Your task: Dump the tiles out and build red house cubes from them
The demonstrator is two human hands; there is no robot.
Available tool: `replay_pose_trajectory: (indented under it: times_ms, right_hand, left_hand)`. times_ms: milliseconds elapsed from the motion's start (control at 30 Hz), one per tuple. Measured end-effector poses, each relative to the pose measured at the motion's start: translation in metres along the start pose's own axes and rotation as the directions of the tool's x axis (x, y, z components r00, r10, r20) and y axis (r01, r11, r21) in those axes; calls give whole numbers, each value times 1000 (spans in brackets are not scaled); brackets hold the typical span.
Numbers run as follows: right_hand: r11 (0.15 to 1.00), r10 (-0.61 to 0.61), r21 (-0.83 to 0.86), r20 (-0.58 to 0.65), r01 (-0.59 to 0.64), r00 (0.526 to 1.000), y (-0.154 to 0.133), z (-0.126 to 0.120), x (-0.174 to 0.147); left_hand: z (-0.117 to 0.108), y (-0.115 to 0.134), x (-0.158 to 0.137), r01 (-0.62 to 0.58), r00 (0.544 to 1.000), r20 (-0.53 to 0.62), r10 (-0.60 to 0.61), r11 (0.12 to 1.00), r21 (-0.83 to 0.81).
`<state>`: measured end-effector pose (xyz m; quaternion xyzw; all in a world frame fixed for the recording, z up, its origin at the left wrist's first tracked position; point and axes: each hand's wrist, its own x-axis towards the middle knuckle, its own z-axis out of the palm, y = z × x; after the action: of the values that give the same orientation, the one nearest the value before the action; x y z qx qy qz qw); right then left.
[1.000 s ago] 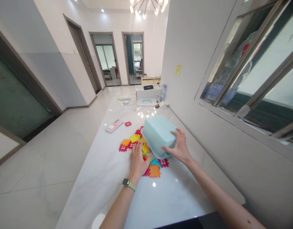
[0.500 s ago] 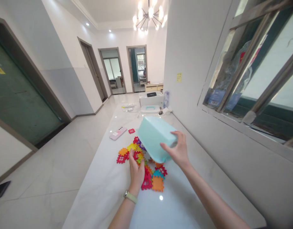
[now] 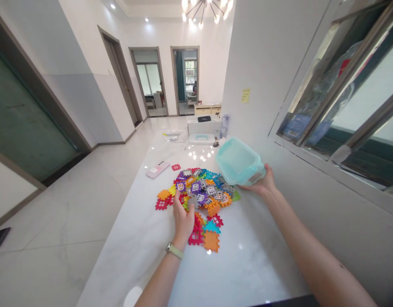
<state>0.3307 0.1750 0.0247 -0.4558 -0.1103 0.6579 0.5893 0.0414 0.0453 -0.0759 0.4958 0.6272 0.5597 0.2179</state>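
Observation:
A heap of colourful interlocking plastic tiles [image 3: 211,189] lies on the white table, in purple, orange, red, blue and grey. Several carry window-like grids. My left hand [image 3: 183,219] rests at the heap's near left side, thumb and fingers apart, touching the pieces without gripping one. To the right of the heap, my right hand [image 3: 264,183] grips a light-turquoise plastic bin [image 3: 239,164] by its end. The bin is tilted, its hollow inside facing me, and no tiles show in it. Some of my right fingers are hidden beneath the bin.
A pink phone [image 3: 157,169] lies left of the heap, near a single red tile [image 3: 176,167]. Farther back are a white box [image 3: 201,126], a lidded case [image 3: 201,138], a clear bottle [image 3: 224,124] and cables [image 3: 172,136]. A wall with a window borders the right side.
The bin has swung right, off the heap, and turned from bottom-up to showing its inside. More tiles are now uncovered. My left hand has stayed by the heap.

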Motion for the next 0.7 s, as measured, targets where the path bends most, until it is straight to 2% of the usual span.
replay_pose_trajectory:
  times_ms: [100, 233, 300, 400, 467, 500, 533, 567, 600, 633, 700]
  right_hand:
    - [997, 70, 36, 19, -71, 997, 3, -12, 10]
    - [989, 127, 78, -50, -123, 991, 6, -30, 12]
    - [992, 114, 69, -84, -109, 990, 14, -43, 7]
    - [1000, -9, -26, -176, 5, 984, 37, -64, -3]
    - [960, -237, -198, -192, 199, 952, 57, -72, -12]
    - [882, -386, -338, -121, 327, 915, 67, -72, -16]
    - [758, -488, -488, 15, 432, 873, 75, -69, -20]
    - [591, -524, -609, 208, 529, 826, 83, -63, -25]
    - [407, -507, -671, 399, 620, 764, 90, -55, -29]
    - [229, -440, -682, 563, 694, 699, 95, -46, -33]
    - [-79, -261, -630, 761, 772, 594, 104, -28, -39]
  left_hand:
    - [0, 1, -1, -7, 1000, 3, 7, 1000, 6]
    - [-1, 0, -2, -21, 1000, 7, 20, 999, 34]
    - [-2, -3, -1, -32, 999, 20, 31, 998, 62]
    - [-5, -4, 6, -53, 998, 23, 51, 992, 116]
    - [-3, 4, 14, -96, 995, 6, 97, 979, 178]
    - [0, 10, 19, -138, 990, 14, 138, 966, 221]
    - [4, 18, 24, -193, 981, 47, 188, 943, 271]
    - [9, 26, 29, -263, 965, 111, 239, 910, 320]
    - [15, 34, 33, -332, 940, 200, 275, 870, 365]
    - [21, 41, 37, -393, 910, 299, 287, 827, 402]
    - [31, 47, 40, -455, 857, 454, 243, 771, 445]
